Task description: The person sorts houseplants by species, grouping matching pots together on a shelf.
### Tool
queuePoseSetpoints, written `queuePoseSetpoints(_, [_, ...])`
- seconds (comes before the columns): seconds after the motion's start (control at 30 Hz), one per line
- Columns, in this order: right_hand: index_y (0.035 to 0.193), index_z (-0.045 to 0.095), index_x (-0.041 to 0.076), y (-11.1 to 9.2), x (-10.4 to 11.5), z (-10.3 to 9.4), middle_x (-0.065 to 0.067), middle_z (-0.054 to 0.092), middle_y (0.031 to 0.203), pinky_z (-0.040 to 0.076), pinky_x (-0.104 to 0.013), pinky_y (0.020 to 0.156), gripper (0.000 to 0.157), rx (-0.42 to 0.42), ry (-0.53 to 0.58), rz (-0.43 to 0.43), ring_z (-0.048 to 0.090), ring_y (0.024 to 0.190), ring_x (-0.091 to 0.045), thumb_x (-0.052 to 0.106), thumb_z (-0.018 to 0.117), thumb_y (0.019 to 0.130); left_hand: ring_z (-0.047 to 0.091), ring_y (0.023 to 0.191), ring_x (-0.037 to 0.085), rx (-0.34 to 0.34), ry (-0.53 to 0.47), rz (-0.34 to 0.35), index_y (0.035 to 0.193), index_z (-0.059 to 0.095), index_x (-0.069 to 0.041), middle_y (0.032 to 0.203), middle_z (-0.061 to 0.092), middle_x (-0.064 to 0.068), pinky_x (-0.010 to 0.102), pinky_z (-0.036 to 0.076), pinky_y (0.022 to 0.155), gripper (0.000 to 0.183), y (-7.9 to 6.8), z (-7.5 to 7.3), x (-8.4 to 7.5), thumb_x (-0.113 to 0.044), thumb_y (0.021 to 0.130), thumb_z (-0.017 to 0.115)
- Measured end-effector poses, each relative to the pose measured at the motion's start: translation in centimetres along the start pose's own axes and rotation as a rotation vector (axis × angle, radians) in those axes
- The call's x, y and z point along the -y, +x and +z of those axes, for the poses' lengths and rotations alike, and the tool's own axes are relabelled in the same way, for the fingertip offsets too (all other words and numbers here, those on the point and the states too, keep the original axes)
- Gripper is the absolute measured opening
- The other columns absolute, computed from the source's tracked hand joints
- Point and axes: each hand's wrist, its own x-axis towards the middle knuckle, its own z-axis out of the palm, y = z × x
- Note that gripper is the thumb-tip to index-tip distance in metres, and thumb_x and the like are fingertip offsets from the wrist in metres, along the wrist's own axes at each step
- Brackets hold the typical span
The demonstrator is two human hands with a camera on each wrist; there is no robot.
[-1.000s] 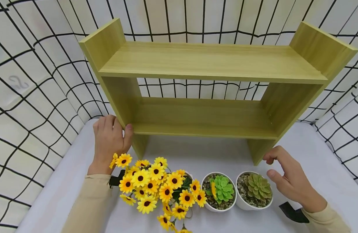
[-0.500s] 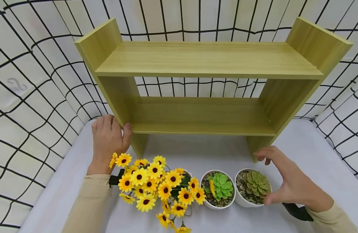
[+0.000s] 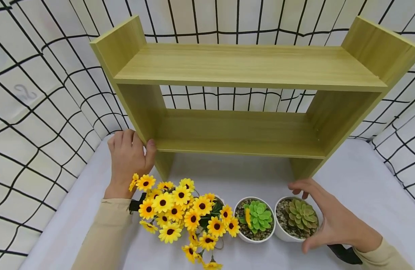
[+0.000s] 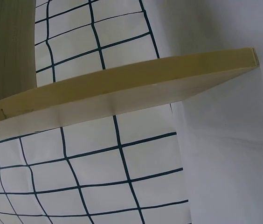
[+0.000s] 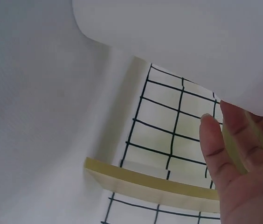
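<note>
Left hand: the left hand (image 3: 129, 159) is placed at the outer side of the shelf unit's left panel, which is gripped with the thumb laid over the front edge.
Right hand: the right hand (image 3: 335, 225) is held with thumb and fingers spread apart around the right side of the right-hand pot (image 3: 286, 235); whether the pot is touched cannot be told.
Shelf unit: the wooden shelf unit (image 3: 247, 67) is stood upright on the white worktop (image 3: 224, 172), behind the plants.
Right-hand pot: a dull green succulent (image 3: 301, 214) is set among gravel in it; it is placed in front of the unit's right leg.
Middle pot: a white pot (image 3: 254, 240) with a bright green succulent (image 3: 258, 216) is seen just beside it, to its left.
Yellow flowers: a spreading bunch of dark-centred yellow flowers (image 3: 192, 219) is seen farther left, near the left wrist; its container is mostly hidden.
Surround: the worktop is backed and flanked by a black wire grid (image 3: 238, 22).
Arms: both are covered by beige sleeves (image 3: 102, 228).
</note>
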Motion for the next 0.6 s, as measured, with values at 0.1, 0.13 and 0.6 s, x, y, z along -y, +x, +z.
queuePoseSetpoints(0.1, [0.151,0.043,-0.001,-0.4,-0.2,0.3,-0.002,0.058,0.137,0.042,-0.015,0.097,0.127,-0.018,0.09,-0.011,0.055,0.118,-0.007,0.063,0.094,0.054,0.044,0.094,0.043,-0.01,-0.014,0.0,0.091,0.055,0.007,0.092,0.053,0.026,0.055,0.03,0.083,0.055,0.0,0.0,0.1,-0.04,0.105,0.031])
queuePoseSetpoints(0.13, [0.151,0.042,-0.004,-0.5,-0.4,0.3,-0.004,0.058,0.138,0.042,-0.013,0.1,0.128,-0.022,0.122,-0.016,0.056,0.121,-0.008,0.059,0.096,0.054,0.044,0.093,0.043,-0.015,-0.018,0.002,0.091,0.055,0.007,0.091,0.053,0.026,0.055,0.03,0.083,0.054,0.0,0.1,0.1,-0.04,0.105,0.032])
queuePoseSetpoints(0.6, [0.152,0.041,0.005,-2.3,-1.7,1.2,-0.015,0.054,0.142,0.039,-0.012,0.108,0.124,0.022,0.204,0.111,0.054,0.13,-0.007,0.044,0.101,0.052,0.042,0.088,0.043,-0.022,-0.043,-0.002,0.093,0.055,0.008,0.089,0.052,0.026,0.054,0.029,0.08,0.052,0.0,0.2,0.0,-0.037,0.105,0.031])
